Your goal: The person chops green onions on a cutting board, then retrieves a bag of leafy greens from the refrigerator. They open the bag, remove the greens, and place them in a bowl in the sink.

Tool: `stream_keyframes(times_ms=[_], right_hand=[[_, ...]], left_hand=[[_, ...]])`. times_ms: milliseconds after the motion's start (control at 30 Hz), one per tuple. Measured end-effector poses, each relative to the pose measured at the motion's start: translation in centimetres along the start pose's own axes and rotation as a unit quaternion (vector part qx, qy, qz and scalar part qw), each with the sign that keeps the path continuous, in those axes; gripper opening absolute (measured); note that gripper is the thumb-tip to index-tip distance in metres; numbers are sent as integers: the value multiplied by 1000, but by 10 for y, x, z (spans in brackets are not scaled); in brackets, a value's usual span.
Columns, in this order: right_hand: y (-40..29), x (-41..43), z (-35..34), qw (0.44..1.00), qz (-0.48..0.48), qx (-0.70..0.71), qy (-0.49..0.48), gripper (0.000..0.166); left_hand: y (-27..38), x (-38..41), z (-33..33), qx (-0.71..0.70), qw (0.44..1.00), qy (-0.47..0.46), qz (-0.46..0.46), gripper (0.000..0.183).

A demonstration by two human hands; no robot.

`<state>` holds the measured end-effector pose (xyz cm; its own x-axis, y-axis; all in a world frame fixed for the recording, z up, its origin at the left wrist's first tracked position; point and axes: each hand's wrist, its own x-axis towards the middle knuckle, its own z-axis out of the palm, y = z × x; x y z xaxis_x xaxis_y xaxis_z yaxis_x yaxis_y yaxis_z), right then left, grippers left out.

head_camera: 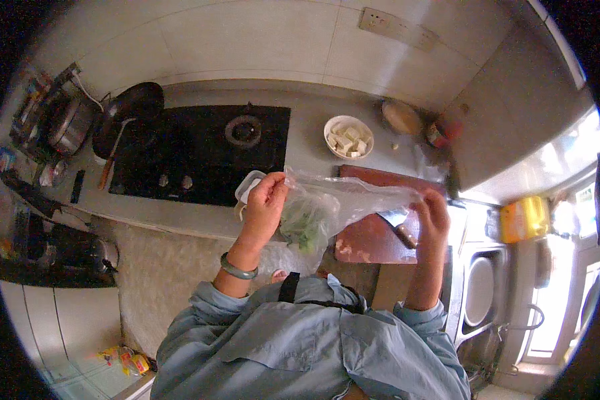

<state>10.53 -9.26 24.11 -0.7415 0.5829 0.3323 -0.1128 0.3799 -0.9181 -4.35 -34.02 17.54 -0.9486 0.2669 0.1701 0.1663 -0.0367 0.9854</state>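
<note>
Between my two hands a clear plastic bag [347,197] is stretched sideways, with leafy greens [302,230] in its lower left part. My left hand [266,200] pinches one corner of it. The opposite end is gripped in my right hand [432,212], above a brown cutting board [362,242]. On that board lies a knife [405,235] with a wooden handle, its blade partly covered by the bag. Just behind my left hand sits a clear plastic container [252,181], mostly hidden.
A white bowl of pale cubes, probably tofu [349,137], stands behind the board. To the left is a black gas cooktop [205,150] with a wok [135,107] and a wooden-handled spatula [107,170]. A sink [480,290] and a yellow jug [525,218] are on the right.
</note>
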Motion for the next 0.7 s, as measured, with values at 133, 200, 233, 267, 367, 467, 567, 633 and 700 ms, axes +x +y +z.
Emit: stream_keyframes(times_ms=[133,200,233,267,367,467,567,633,700], right_hand=[[-51,-32,21,994,-89,28,-50,18],[-72,-40,39,982,-120,-30,-145,21],[-77,-37,51,972,-124,-75,-188,23],[-76,-33,63,957,-154,-141,-200,26],[-55,-33,85,893,-177,-336,-241,43],[-38,-48,90,833,-139,-414,-341,39],[-53,-58,87,782,-81,-394,-476,31],[-67,-62,80,817,-105,-323,-467,23],[-78,-67,78,819,-144,-304,-464,22]], left_hand=[[3,-1,-3,-14,999,-41,-25,14],[5,-2,-1,-21,997,-73,-34,14],[5,-3,0,-29,996,-78,-31,14],[6,-5,1,-37,995,-83,-29,14],[11,-6,-2,-26,994,-102,-10,13],[11,-8,-8,7,993,-117,16,12],[9,-10,-16,-13,993,-118,12,10],[14,-12,-17,-13,993,-104,62,12],[35,-15,-21,19,982,-70,174,18]])
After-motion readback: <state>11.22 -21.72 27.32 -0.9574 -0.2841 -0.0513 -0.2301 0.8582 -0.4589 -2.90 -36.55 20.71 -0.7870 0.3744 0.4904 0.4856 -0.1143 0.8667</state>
